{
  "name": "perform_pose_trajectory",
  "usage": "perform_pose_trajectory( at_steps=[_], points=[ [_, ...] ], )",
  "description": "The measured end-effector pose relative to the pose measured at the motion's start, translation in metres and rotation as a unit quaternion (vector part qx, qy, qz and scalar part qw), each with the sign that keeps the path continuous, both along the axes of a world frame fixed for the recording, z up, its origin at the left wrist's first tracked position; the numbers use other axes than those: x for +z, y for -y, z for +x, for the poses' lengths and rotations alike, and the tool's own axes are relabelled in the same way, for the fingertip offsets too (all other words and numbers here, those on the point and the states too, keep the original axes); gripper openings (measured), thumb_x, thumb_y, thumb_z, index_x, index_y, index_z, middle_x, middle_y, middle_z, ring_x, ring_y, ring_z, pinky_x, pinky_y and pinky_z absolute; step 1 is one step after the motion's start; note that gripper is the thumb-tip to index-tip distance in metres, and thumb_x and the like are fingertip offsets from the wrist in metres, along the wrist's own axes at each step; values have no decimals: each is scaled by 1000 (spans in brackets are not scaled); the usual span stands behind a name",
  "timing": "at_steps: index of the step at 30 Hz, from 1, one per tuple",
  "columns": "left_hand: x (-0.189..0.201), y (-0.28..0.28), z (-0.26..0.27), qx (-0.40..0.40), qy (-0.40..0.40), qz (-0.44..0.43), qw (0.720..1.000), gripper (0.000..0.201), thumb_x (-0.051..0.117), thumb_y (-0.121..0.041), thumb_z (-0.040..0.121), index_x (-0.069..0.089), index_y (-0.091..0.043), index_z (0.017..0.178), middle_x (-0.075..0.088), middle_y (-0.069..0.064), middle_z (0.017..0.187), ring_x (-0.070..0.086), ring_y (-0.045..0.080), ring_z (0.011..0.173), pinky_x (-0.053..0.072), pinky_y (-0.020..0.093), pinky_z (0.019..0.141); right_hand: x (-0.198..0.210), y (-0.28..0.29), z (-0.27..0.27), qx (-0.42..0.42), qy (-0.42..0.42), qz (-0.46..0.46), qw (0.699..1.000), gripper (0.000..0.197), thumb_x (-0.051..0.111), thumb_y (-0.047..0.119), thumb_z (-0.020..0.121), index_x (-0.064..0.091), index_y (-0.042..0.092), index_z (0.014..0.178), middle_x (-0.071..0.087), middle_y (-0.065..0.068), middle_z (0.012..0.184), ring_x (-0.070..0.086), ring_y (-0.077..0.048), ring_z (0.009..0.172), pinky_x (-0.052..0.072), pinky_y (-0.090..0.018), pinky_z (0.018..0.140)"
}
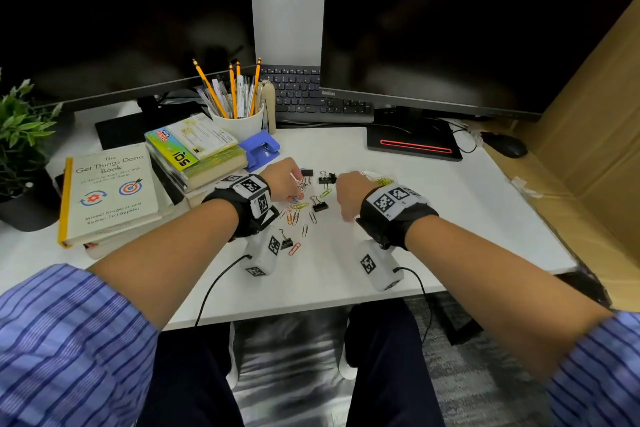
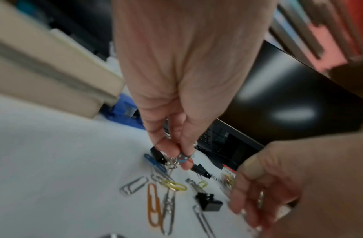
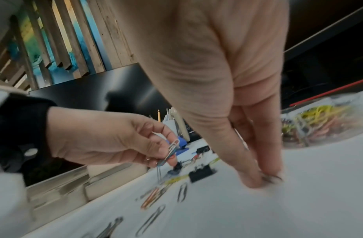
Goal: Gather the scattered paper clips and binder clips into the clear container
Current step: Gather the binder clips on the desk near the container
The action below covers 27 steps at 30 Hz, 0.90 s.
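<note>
— What do we record for the left hand (image 1: 282,180)?

— We find it raised over the middle of the desk (image 1: 450,204), fingertips pinching a small bunch of paper clips (image 2: 176,159); a few of them dangle from the pinch.

— And the right hand (image 1: 349,196)?

— We see its thumb and fingers drawn together in a narrow pinch, tips down at the desk surface. The wrist view is blurred there; we cannot tell whether anything is between them.

— The loose items?

— Scattered paper clips (image 1: 297,210) and black binder clips (image 1: 319,205) lie between the two hands, toward the front edge from the left hand.

— The clear container (image 3: 323,124)?

— It sits beyond the right hand, toward the back edge, with yellow and orange clips inside. Stacked books (image 1: 110,191) occupy the left edge.
</note>
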<state>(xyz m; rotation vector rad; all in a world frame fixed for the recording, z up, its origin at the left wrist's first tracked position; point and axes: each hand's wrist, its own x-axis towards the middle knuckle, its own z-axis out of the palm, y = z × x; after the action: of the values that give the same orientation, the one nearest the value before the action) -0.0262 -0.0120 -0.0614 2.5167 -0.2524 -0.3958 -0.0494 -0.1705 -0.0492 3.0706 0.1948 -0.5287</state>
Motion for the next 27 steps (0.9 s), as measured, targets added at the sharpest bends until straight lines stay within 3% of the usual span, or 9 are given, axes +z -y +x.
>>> perform_pose_trajectory(
  at_steps=[2,4,6,11,14,18,21,24,27],
  points=[
    [-1,-5,-3,-12,19,11,1000,26,56,0,88,37,-16,98,58,10,86,54,24,73,39,21,57,-2,-8,-1,6,-19,15,1000,22,60,4,86,47,3,68,48,-7,70,51,-24,85,40,-23,53],
    [1,-9,-6,-44,42,49,997,18,49,4,88,46,-12,96,53,0,76,48,21,76,34,13,52,-2,-15,-2,24,-27,39,999,8,66,5,81,64,-2,86,65,-12,88,62,-27,93,51,-26,66],
    [3,-11,-8,-76,51,89,992,23,46,5,89,64,-6,99,57,-2,85,50,18,85,35,11,58,-5,-20,-3,42,-33,70,996,33,72,10,78,68,0,109,67,-13,111,64,-27,104,52,-29,82],
    [1,-17,-10,-78,64,118,988,27,52,-1,90,68,-4,111,64,8,122,57,23,114,39,19,85,-9,-30,-5,65,6,148,987,46,69,22,83,61,8,126,61,-10,124,57,-25,113,44,-26,86],
    [-2,-20,-10,-71,55,136,987,27,63,-6,85,67,-7,111,64,9,120,58,24,110,43,26,88,-12,-36,-4,58,2,179,982,46,72,31,81,64,5,119,64,-11,112,59,-24,103,47,-31,88],
    [-7,-21,-12,-68,29,152,986,43,76,-18,75,61,-9,114,57,6,105,49,17,91,40,25,78,-17,-41,-3,46,3,192,980,50,80,31,74,65,1,111,66,-14,105,58,-21,90,47,-30,77],
    [-13,-19,-14,-61,58,143,986,39,74,-17,77,61,-5,112,61,10,117,56,24,100,40,26,79,-19,-43,0,51,22,178,983,43,77,27,77,66,-1,108,67,-17,110,62,-26,96,47,-30,77],
    [-19,-17,-14,-38,72,119,990,33,72,-16,79,63,-4,109,63,11,117,58,26,109,45,29,86,-22,-43,3,46,46,172,983,35,74,27,80,71,1,103,70,-14,107,64,-26,99,48,-29,82],
    [-23,-15,-13,-26,80,95,992,27,69,-12,81,64,-4,106,64,10,115,59,26,108,43,25,81,-25,-40,6,36,44,166,984,26,68,22,85,74,1,99,72,-14,105,65,-27,100,50,-32,91]
  ],
)
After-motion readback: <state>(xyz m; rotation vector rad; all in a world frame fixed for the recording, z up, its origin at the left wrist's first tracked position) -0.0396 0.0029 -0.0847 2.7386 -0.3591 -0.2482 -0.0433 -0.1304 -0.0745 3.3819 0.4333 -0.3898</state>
